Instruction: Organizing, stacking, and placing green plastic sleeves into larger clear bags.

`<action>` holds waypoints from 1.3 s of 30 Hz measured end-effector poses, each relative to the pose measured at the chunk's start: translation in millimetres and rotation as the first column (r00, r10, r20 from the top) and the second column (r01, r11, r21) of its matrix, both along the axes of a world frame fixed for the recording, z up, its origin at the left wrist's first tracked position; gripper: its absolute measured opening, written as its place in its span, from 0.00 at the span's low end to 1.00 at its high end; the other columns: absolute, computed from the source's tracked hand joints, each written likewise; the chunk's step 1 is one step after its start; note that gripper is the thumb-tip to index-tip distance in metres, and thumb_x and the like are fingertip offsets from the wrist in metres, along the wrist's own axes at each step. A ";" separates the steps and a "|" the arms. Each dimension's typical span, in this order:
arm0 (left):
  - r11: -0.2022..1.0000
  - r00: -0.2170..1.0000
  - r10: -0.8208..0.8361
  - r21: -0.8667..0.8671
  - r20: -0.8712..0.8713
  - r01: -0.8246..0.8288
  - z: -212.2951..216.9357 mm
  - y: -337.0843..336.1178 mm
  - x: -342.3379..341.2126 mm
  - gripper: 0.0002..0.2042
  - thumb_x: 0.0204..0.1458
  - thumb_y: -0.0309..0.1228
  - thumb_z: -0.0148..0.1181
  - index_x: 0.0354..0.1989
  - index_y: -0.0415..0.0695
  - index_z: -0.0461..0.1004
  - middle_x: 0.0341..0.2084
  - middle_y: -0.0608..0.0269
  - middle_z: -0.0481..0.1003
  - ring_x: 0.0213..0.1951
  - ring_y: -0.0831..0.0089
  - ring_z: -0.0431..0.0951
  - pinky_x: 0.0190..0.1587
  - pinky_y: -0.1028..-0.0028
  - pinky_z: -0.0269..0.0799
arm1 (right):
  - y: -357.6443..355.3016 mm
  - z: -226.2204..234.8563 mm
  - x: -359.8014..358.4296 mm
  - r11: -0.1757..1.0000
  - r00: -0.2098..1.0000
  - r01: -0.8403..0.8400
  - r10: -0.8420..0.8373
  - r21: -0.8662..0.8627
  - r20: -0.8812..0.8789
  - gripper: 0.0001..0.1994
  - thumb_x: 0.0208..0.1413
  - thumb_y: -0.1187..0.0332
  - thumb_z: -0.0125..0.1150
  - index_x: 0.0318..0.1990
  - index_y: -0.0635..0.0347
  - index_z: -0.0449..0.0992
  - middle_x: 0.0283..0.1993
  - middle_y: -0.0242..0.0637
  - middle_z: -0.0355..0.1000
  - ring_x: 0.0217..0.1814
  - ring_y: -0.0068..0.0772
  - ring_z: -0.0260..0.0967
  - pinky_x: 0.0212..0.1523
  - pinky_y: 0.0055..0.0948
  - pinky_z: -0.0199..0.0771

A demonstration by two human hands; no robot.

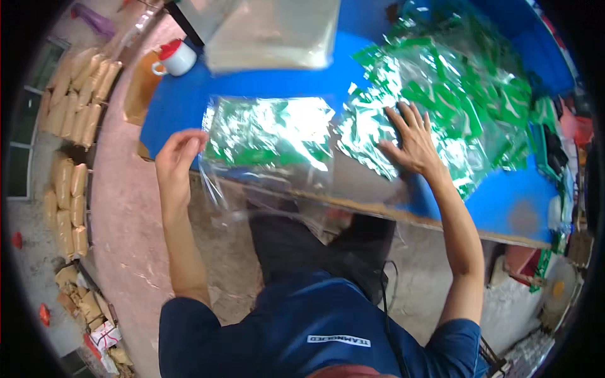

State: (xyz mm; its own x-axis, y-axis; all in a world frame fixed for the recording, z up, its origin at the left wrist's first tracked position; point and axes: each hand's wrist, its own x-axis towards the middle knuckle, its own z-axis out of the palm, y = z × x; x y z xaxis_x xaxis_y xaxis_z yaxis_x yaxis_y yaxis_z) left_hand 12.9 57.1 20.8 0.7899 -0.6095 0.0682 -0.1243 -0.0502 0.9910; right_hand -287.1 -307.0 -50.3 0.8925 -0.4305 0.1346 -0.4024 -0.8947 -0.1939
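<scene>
A clear plastic bag (283, 179) lies across the table's near edge, its open part hanging over. Inside or beneath it shows a shiny silver-and-green packet (265, 129); glare hides which. At the bag's left edge, my left hand (178, 154) has its fingers pressed together on the film. My right hand (413, 140) rests with fingers spread on a heap of glossy green, silver and clear packets (466, 94) at the right. Beneath that palm sits a silver packet (365, 129), partly covered.
A stack of clear plastic sheets or bags (271, 38) lies at the far side of the blue table (265, 82). A white mug with a red top (176, 58) stands at the far left corner. Filled brown packs (75, 94) are piled on the floor to the left.
</scene>
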 end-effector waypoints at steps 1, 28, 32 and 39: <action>0.997 0.997 0.070 -0.016 -0.034 -0.071 -10.0 13.9 -11.3 0.10 0.64 0.30 0.54 0.45 0.34 0.76 0.43 0.55 0.79 0.45 0.70 0.78 0.52 0.71 0.73 | 3.6 2.6 0.0 0.998 0.994 0.046 -0.041 -0.049 0.098 0.37 0.57 0.40 0.57 0.70 0.47 0.61 0.73 0.51 0.53 0.77 0.62 0.44 0.73 0.65 0.40; 0.956 0.706 -0.272 -0.103 -0.654 0.273 -114.2 -51.8 -253.7 0.10 0.62 0.29 0.60 0.47 0.37 0.77 0.43 0.60 0.79 0.42 0.73 0.80 0.45 0.69 0.81 | 88.6 -10.8 -7.9 0.981 0.951 0.138 -0.093 -0.134 0.294 0.28 0.66 0.46 0.48 0.61 0.58 0.71 0.67 0.54 0.63 0.70 0.59 0.57 0.68 0.58 0.55; 0.963 0.617 -0.237 -0.099 -0.751 0.250 -109.0 -29.2 -228.7 0.15 0.61 0.30 0.59 0.54 0.36 0.72 0.48 0.59 0.77 0.47 0.68 0.80 0.49 0.64 0.81 | 114.0 -11.2 -32.3 0.987 0.977 -0.086 0.111 -0.134 0.185 0.32 0.63 0.40 0.47 0.57 0.61 0.72 0.66 0.57 0.63 0.73 0.59 0.54 0.72 0.66 0.43; 0.923 0.487 -0.345 -0.196 -0.803 0.331 -106.6 -48.6 -234.9 0.17 0.61 0.30 0.61 0.57 0.41 0.70 0.51 0.60 0.76 0.52 0.68 0.77 0.51 0.63 0.79 | 126.4 -8.0 -52.5 0.564 0.896 -0.358 -0.018 0.745 0.444 0.26 0.72 0.53 0.37 0.38 0.66 0.76 0.32 0.40 0.74 0.39 0.34 0.71 0.47 0.37 0.71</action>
